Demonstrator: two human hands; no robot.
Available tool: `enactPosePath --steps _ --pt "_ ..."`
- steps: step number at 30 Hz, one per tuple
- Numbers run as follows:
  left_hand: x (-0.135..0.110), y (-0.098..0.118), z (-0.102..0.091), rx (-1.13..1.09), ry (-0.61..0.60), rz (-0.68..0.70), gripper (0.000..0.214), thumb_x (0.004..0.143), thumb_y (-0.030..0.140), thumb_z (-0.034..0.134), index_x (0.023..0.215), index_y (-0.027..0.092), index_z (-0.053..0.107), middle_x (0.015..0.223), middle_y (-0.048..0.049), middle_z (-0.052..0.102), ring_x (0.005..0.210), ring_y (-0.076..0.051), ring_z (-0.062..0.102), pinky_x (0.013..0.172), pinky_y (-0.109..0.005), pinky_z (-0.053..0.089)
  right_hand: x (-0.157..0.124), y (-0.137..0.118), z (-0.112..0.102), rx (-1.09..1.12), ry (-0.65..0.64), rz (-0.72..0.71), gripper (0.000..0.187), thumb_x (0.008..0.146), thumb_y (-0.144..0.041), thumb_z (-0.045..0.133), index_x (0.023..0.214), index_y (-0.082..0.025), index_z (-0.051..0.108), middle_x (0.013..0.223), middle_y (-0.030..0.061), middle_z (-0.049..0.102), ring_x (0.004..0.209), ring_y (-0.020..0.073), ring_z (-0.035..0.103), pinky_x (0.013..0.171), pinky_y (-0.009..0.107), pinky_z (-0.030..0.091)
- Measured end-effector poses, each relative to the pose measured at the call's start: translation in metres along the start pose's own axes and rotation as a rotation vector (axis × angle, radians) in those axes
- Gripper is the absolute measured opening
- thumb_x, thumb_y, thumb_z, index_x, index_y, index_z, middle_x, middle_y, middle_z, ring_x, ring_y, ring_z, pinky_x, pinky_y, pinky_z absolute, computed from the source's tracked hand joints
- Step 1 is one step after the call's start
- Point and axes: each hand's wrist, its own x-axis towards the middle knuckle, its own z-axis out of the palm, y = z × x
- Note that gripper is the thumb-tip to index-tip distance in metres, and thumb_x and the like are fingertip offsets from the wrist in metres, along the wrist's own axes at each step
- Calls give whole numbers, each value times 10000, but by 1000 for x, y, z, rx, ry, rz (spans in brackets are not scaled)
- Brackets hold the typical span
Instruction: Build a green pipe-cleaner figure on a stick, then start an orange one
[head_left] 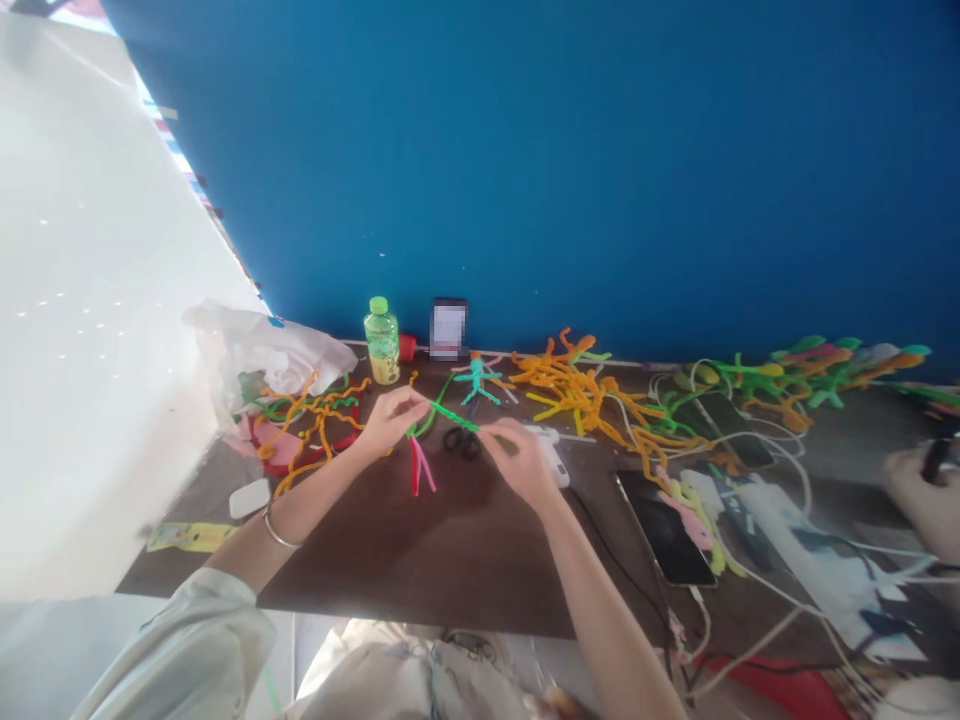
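Note:
My left hand and my right hand pinch a fuzzy green pipe cleaner between them, above a brown tabletop. A pink pipe cleaner hangs below my left hand, apparently joined to the green one. Just under the green stem lie black scissors. A small teal pipe-cleaner figure lies beyond them. A white glue gun sits partly hidden behind my right hand.
Orange pipe cleaners and multicoloured pipe-cleaner figures lie along the blue wall. A green-capped bottle and a red tray of pipe cleaners stand at the back left. Phones and cables lie right, near another person's hand.

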Motion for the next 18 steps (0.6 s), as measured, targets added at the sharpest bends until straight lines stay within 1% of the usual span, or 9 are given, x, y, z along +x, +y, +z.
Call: enactPosePath --steps 5,7,8,9,10,12,14,16,18 --pt "-13 3 8 -474 -136 -420 198 645 282 637 564 140 525 541 14 496 562 -98 494 611 -252 411 -8 -6 -27 -645 13 -489 212 839 -143 454 897 -207 648 669 29 615 733 162 529 762 325 354" --pt "-20 4 13 -606 -194 -532 214 650 285 607 542 148 482 510 24 458 537 -104 498 619 -279 430 -9 -5 -34 -753 44 -567 237 835 -112 447 944 -205 636 688 34 623 739 162 529 762 326 344" --pt "-24 4 15 -583 -239 -549 211 667 287 582 544 150 479 511 17 463 549 -117 515 633 -295 440 -10 -3 -36 -763 48 -571 229 836 -115 451 943 -202 633 693 36 624 733 163 528 748 323 347" --pt "-26 4 17 -495 -260 -512 203 690 299 557 564 150 498 536 0 495 575 -131 535 650 -309 446 -11 -2 -36 -747 41 -555 210 837 -128 457 928 -197 633 693 39 621 723 163 526 730 318 352" --pt "-28 4 19 -357 -251 -416 184 710 308 542 617 150 536 601 -24 546 632 -147 557 683 -319 449 -12 -2 -34 -715 26 -521 188 840 -148 463 908 -193 632 692 41 617 715 165 524 711 313 359" --pt "-31 6 22 -31 -202 -141 203 736 327 537 827 156 595 815 -75 618 792 -179 577 768 -340 438 -16 -2 -29 -619 -14 -422 163 847 -186 463 872 -189 624 703 46 608 708 167 521 686 305 374" --pt "-32 8 24 280 -166 161 334 745 345 554 1033 176 558 999 -100 610 929 -197 556 857 -367 402 -21 -4 -23 -506 -53 -327 163 856 -206 448 856 -193 610 724 45 600 711 166 524 680 300 389" --pt "-33 9 26 514 -208 413 320 776 343 536 1055 185 551 968 -89 629 899 -182 571 896 -384 375 -25 -7 -20 -392 -73 -250 164 860 -226 435 842 -199 596 747 45 596 724 168 533 693 305 403" --pt "-34 8 27 683 -276 614 218 824 304 481 973 183 583 774 -47 645 739 -140 589 887 -364 383 -27 -10 -19 -274 -70 -164 150 848 -266 453 822 -199 585 778 48 598 756 174 544 717 315 413"
